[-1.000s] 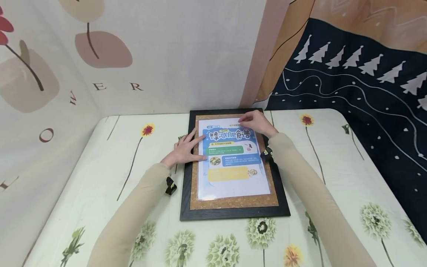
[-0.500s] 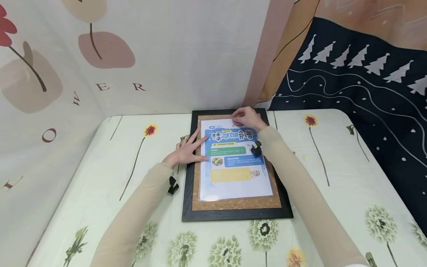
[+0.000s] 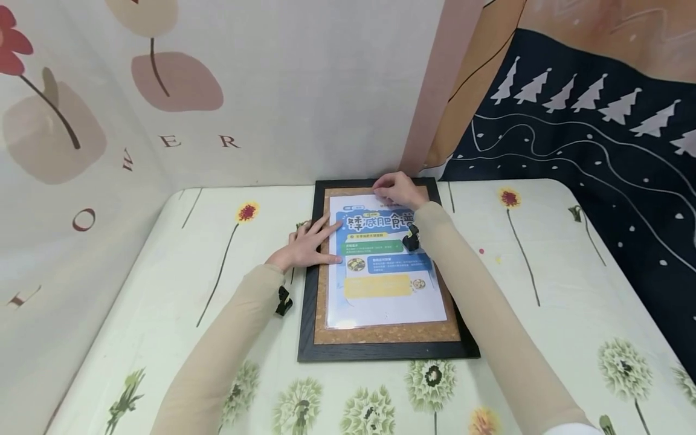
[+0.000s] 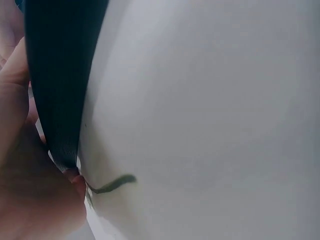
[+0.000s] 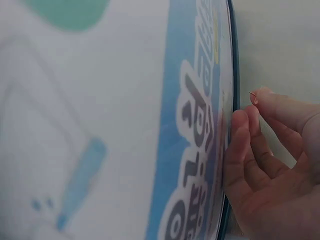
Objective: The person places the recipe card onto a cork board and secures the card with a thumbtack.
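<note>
A black-framed cork board (image 3: pixel 391 334) lies on the table with a printed poster sheet (image 3: pixel 387 307) on its cork. My left hand (image 3: pixel 306 246) rests across the left side of the frame, fingers spread, fingertips on the sheet's left edge. In the left wrist view the black frame (image 4: pixel 62 75) runs beside that hand. At the sheet's top edge, my right hand (image 3: pixel 402 191) pinches a small thumbtack (image 5: pixel 254 97) between thumb and finger. Its thin point shows in the right wrist view, apart from the sheet; the head is mostly hidden by the fingertips.
The table has a flower-print cloth (image 3: pixel 244 241). A pale printed curtain (image 3: pixel 304 90) hangs behind the board, with a dark tree-patterned cloth (image 3: pixel 576 139) at the right. Each wrist wears a small black device (image 3: pixel 284 301).
My right hand has moved left along the sheet's top edge, toward its middle. The left hand has stayed in place on the board; the head view has shifted slightly.
</note>
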The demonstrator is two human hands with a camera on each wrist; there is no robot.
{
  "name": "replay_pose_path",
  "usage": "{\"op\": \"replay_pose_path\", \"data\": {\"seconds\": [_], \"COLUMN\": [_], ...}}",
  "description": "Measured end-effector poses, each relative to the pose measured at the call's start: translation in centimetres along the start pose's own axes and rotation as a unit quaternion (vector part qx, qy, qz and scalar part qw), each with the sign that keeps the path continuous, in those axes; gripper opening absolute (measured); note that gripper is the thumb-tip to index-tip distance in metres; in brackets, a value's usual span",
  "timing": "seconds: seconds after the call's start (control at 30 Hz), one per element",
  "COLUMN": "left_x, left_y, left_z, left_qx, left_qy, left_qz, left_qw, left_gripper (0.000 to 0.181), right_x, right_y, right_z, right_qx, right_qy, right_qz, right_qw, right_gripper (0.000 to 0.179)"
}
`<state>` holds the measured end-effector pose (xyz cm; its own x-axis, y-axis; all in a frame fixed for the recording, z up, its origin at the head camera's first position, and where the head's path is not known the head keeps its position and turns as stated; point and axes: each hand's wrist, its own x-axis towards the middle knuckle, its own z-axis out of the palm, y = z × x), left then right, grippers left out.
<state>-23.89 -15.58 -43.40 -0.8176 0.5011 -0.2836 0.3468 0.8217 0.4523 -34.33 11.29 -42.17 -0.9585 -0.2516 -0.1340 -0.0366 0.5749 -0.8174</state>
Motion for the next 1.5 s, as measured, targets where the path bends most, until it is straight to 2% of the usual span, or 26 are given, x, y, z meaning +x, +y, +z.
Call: {"op": "replay_pose_path", "data": {"seconds": [0.37,0.6,1.17,1.5], "left_x": [0.3,0.2,-0.1,0.0], "left_y": [-0.2,-0.2,0.1,-0.2], "left_z": [0.2,0.2,0.1,0.1], "left_qx": [0.004,0.004,-0.002,-0.003], "left_qy": [-0.001,0.000,0.003,-0.002], "left_qz": [0.002,0.000,0.017,0.012], "left_qw": [1.0000,1.0000,0.9999,0.9999], "left_gripper": [0.089,0.089,0.088,0.089], "right_x": [0.6,0.9,0.8,0.8], "right_y": [-0.1,0.0,-0.2,-0.5], "right_z": [0.7,1.2,1.3,1.2], "right_qx": [-0.011,-0.020,-0.024,-0.044], "right_qy": [0.003,0.015,0.024,0.015], "right_qz": [0.026,0.028,0.039,0.034], "right_qw": [0.9996,0.9993,0.9987,0.9983], "right_gripper": [0.015,0.013,0.013,0.014]}}
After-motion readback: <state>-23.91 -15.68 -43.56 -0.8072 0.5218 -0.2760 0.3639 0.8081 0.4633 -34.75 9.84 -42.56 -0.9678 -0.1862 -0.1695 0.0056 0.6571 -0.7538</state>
